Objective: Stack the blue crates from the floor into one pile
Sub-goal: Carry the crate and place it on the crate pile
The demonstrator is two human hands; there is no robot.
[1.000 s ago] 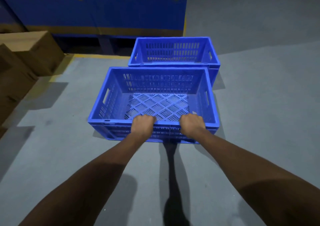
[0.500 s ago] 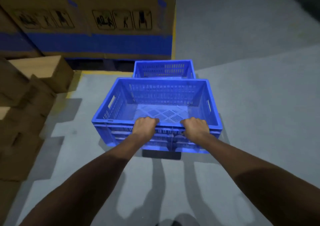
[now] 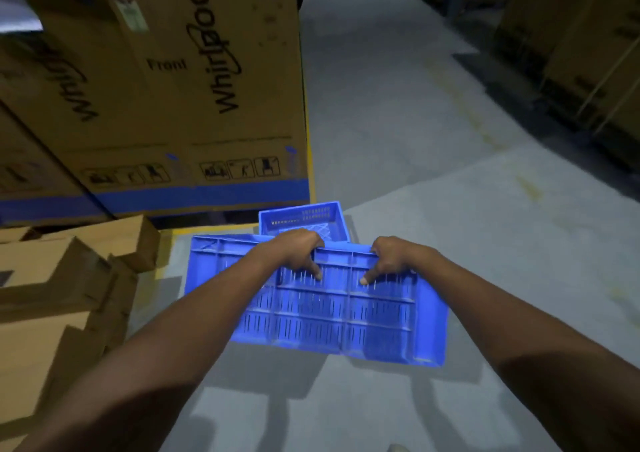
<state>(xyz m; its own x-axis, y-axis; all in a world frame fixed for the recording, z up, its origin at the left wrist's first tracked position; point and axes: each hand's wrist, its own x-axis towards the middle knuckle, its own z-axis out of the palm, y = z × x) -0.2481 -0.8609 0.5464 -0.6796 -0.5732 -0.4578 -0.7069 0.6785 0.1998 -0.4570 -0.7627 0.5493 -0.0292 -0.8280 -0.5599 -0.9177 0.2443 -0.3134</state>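
I hold a blue slotted crate [image 3: 329,316] off the floor, tilted so that its near long wall faces me and its inside is hidden. My left hand [image 3: 298,249] grips the top rim left of centre, thumb pressed on the wall. My right hand [image 3: 389,259] grips the same rim just to the right. Beyond the held crate a second blue crate [image 3: 303,219] stands upright on the grey floor, partly covered by my hands and the held crate.
A large printed cardboard carton [image 3: 166,88] stands at the back left. Smaller brown boxes [image 3: 59,278] are piled along the left. More cartons [image 3: 588,53] line the right side of a grey concrete aisle [image 3: 398,122].
The crate has come up off the floor and tipped its near wall toward me. My view has risen, so the far crate looks smaller and the aisle ahead shows.
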